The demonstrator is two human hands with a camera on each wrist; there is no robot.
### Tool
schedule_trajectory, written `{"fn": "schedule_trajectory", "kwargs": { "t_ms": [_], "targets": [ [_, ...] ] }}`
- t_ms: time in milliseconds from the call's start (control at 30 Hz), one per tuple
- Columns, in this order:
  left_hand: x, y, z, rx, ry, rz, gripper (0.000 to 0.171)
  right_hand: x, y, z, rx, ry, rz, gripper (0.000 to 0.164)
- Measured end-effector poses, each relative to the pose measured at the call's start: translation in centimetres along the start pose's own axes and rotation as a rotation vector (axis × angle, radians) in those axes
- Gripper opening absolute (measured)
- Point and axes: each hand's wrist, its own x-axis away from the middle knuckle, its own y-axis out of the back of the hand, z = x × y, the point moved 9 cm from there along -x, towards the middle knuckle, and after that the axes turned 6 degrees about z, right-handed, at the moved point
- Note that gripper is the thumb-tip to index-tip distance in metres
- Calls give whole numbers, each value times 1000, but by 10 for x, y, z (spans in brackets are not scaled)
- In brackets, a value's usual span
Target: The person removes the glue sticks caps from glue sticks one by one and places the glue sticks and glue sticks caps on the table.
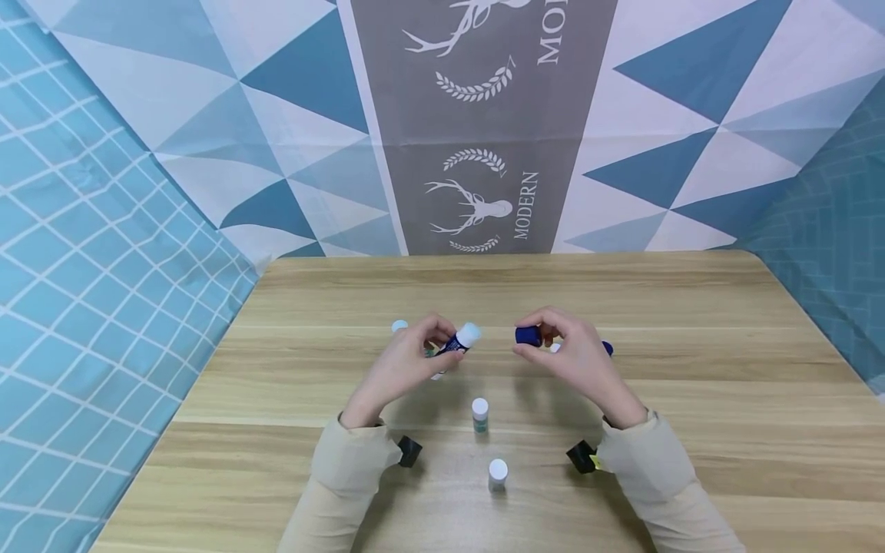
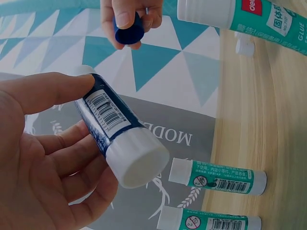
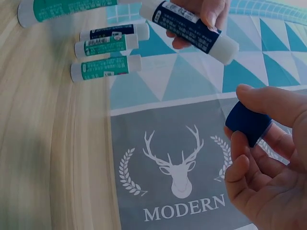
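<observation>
A glue stick with a dark blue label and white ends is in my left hand, pinched between thumb and fingers and tilted above the table. The left wrist view shows the barcode on this glue stick. My right hand pinches a dark blue cap by its sides, to the right of the glue stick and apart from it. Seen from the left wrist, the open side of the cap shows. Part of the glue stick is covered by the left fingers.
A wooden table bears several glue sticks. Two white-capped ones, a farther green-labelled stick and a nearer stick, stand between my forearms. A white top shows beyond my left hand. Something dark blue lies behind my right hand.
</observation>
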Motion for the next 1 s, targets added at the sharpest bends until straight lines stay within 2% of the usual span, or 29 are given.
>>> {"fn": "schedule_trajectory", "kwargs": {
  "t_ms": [100,267,433,700,1000],
  "targets": [
    [0,0,1,5,8,5,27,0,2,-3,13,-24,2,26],
    [-2,-1,3,27,-28,25,36,0,6,-6,28,-54,-4,28],
    [-2,0,2,29,-63,38,30,-2,7,-8,56,-48,-1,28],
    [-3,1,7,41,-32,26,25,-1,9,-12,145,-40,10,26],
    [-6,-2,13,-1,-23,7,23,-1,7,-21,225,-95,63,22]
  ]
}}
